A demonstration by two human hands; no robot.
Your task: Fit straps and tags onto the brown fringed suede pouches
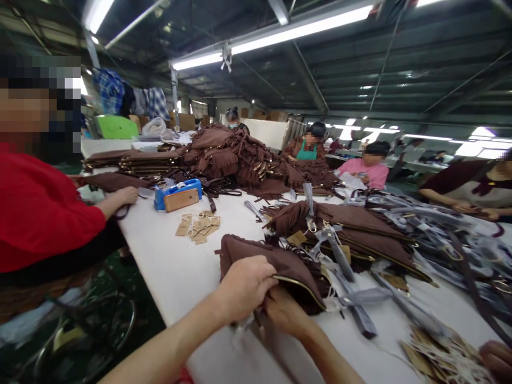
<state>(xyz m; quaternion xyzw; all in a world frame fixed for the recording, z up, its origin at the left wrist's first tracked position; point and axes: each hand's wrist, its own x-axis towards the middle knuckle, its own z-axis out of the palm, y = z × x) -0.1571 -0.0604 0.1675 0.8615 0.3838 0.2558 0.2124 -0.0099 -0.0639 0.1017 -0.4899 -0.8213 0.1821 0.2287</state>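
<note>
A brown fringed bag (pixel 250 250) with a gold zipper lies on the white table in front of me. My left hand (pixel 246 280) is closed on the bag's near edge, beside one end of the zipper. Just right of it, my right hand (pixel 284 309) is bent in with its fingers together at the same edge; the fingertips are hidden against the bag and the other hand. Below both hands hangs a blurred brown strap (pixel 272 341) with clear plastic on it. Plastic-wrapped straps (pixel 356 309) with metal clips lie to the right of the bag.
More brown bags (pixel 360 218) are stacked behind, and a large heap (pixel 224 154) rises farther back. A blue tape dispenser (pixel 178 194) and loose paper tags (pixel 200 226) sit left. Tags with white strings (pixel 436 354) lie front right. A person in red sleeves (pixel 44 208) sits left; others work beyond.
</note>
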